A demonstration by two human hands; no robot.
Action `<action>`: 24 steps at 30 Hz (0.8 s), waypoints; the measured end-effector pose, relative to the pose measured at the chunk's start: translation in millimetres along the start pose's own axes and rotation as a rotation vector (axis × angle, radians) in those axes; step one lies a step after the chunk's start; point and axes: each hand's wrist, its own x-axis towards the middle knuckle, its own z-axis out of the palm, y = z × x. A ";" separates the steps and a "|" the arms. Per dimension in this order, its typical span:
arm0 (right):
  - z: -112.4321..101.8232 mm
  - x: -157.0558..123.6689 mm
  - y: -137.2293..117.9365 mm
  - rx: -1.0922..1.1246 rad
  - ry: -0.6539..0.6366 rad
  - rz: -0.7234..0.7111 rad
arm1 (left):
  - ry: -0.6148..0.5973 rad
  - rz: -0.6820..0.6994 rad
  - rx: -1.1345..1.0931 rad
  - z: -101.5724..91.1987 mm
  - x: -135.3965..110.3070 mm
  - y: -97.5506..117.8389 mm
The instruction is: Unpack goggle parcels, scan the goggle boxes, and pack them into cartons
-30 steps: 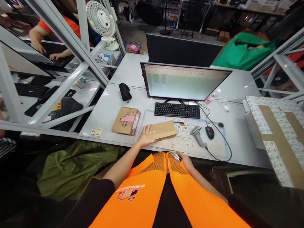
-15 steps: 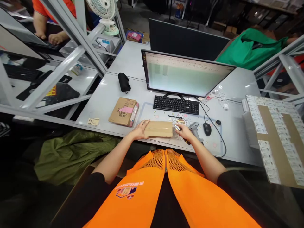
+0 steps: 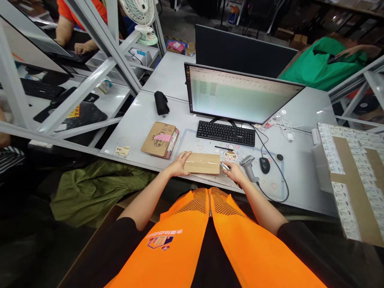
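Hands apart or together?

Apart, with one parcel between them. The left hand point(image 3: 179, 164) lies open and flat on the parcel's left end. The right hand point(image 3: 235, 173) is curled, pinching a small silvery object point(image 3: 225, 167), too small to identify, just off the parcel's right end.

What parcel, and how does it lie?

It's a flat, tan kraft-paper parcel wrapped in glossy tape point(image 3: 202, 163), at 12 o'clock, close to the near edge of a pale grey desk point(image 3: 135, 136). Its long axis runs left to right, square across the body, so each hand sits at one end. The left hand is plainly in contact; whether the right touches it, I cannot tell.

What else is about, left to right?

Far off at 10 o'clock, a co-worker's hands point(image 3: 82, 47) rest on a black keyboard. At 11 o'clock are two small tan paper slips point(image 3: 121, 151), a brown cardboard mailer with a pink label point(image 3: 160, 140) and, beyond them, a black fabric pouch point(image 3: 161, 102). At 12 o'clock, past the parcel, stand a black desk keyboard point(image 3: 225, 133) and a wide monitor showing a spreadsheet point(image 3: 244, 94). At 1 o'clock lie a grey pistol-grip barcode scanner point(image 3: 249, 168) and a black mouse point(image 3: 264, 165). At 2 o'clock sits a cardboard sheet covered in white printed labels point(image 3: 354, 180).
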 end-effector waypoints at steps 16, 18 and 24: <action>7.6 -12.6 -9.1 -0.333 -0.002 0.097 | 0.009 0.003 -0.038 -0.5 -2.5 5.1; 6.8 -12.3 -8.3 -0.361 0.001 0.112 | 0.005 0.000 -0.034 -0.9 -2.2 5.6; 6.6 -9.8 -3.0 -0.319 0.021 0.090 | 0.003 0.014 -0.050 -2.1 -1.7 5.8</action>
